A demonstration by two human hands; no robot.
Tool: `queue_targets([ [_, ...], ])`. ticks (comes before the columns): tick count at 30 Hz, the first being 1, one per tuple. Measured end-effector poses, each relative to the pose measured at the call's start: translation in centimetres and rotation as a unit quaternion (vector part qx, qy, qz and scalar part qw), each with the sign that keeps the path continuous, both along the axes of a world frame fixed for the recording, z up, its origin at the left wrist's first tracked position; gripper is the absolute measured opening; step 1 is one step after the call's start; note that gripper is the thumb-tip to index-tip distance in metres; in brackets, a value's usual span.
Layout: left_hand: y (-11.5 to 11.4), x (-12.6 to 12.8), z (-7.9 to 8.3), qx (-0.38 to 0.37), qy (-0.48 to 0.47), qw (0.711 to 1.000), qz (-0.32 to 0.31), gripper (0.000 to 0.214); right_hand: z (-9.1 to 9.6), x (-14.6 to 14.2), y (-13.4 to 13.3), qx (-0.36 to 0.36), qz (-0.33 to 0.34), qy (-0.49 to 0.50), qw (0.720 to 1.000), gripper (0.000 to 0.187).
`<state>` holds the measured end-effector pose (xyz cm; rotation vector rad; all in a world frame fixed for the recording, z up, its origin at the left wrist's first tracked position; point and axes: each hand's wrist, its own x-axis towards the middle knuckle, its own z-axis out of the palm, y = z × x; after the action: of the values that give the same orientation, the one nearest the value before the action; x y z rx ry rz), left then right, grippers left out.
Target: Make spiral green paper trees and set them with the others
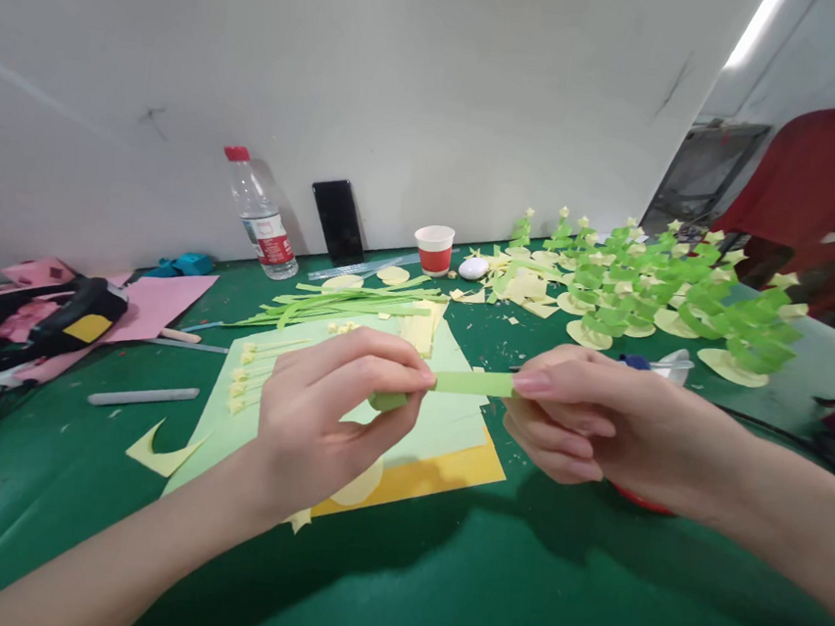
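Left hand [338, 409] and right hand [585, 413] each pinching a green paper strip [474, 384] held level at frame centre, pale green sheet [442, 434] behind it, loose green strips [344, 308] above the left hand, small paper plants [714, 304] at upper right.

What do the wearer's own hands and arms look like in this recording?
The left hand and right hand are ungloved. Both forearms are bare as far as they show, with no sleeves, watch, bracelet or rings visible.
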<state>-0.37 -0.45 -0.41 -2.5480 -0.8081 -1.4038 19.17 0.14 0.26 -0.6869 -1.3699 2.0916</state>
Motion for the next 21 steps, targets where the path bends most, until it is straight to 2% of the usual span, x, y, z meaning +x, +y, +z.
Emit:
queue_targets([
  [4, 0.2, 0.1, -0.1, 0.004, 0.005, 1.000, -0.004, 0.020, 0.2, 0.3, 0.2, 0.090, -0.051, -0.047, 0.993, 0.037],
  [11, 0.9, -0.5, -0.4, 0.015, 0.021, 1.000, 0.013, 0.018, 0.5, 0.9, 0.9, 0.094, -0.121, -0.056, 0.987, 0.033],
  [14, 1.5, -0.8, -0.6, -0.007, 0.007, 1.000, 0.020, 0.016, 0.9, 1.3, 1.4, 0.092, -0.165, -0.024, 0.982, 0.034],
  [16, 1.6, -0.7, -0.7, -0.059, -0.020, 0.998, 0.025, 0.014, 1.1, 1.5, 1.7, 0.112, -0.223, 0.014, 0.968, 0.036],
  [18, 1.4, -0.3, -0.8, -0.160, -0.071, 0.984, 0.033, 0.012, 1.0, 1.6, 1.8, 0.156, -0.278, 0.027, 0.947, 0.027],
  [20, 1.1, 0.1, -0.6, -0.291, -0.129, 0.948, 0.023, 0.009, 0.6, 1.4, 1.8, 0.246, -0.297, -0.028, 0.922, 0.006],
  [21, 0.9, 0.4, -0.6, -0.354, -0.152, 0.923, 0.011, 0.007, 0.2, 1.3, 1.8, 0.304, -0.287, -0.077, 0.905, 0.008],
])
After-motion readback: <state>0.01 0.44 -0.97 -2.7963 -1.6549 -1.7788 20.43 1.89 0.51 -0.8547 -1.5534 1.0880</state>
